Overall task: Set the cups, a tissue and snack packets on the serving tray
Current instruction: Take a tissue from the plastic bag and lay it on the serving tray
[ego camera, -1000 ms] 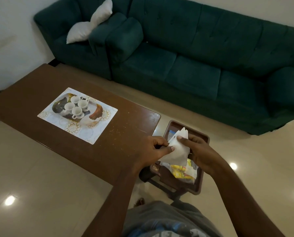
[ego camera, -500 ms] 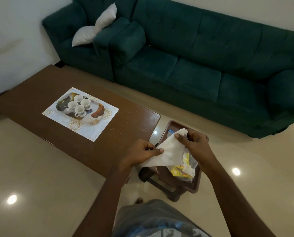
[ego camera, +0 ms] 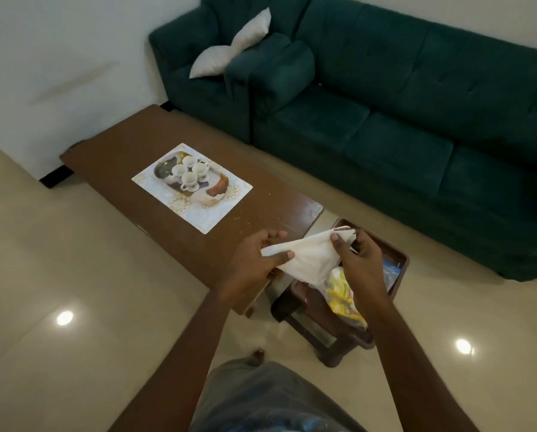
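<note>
Tissue [ego camera: 307, 260] was the item being worked: a white sheet held in the air between both hands, above the gap where the near end of the brown surface [ego camera: 111, 163] meets a dark stool [ego camera: 399, 260]. The left hand [ego camera: 254, 263] pinched one corner between its thumb and curled fingers, and the right hand [ego camera: 362, 263] pinched the opposite, higher corner in the same way, so each hand was closed on the tissue and held nothing else. A second earlier the sheet had stood bunched and upright between hands held close together over the stool. By this moment the hands had drawn apart, the left one moving out over the end of the surface, and the tissue hung stretched and slack between them. It looked as if the sheet was being opened out or squared up before being carried over. The serving tray [ego camera: 217, 213], a flat patterned one, lay well apart from the hands near the middle of the surface, with four white cups [ego camera: 188, 173] clustered on its far part. The snack packets [ego camera: 340, 291], yellow and clear, lay on the stool under the right forearm, with a blue packet [ego camera: 391, 273] just beside them. So the cups seemed done, while tissue and packets had yet to reach the tray.
</note>
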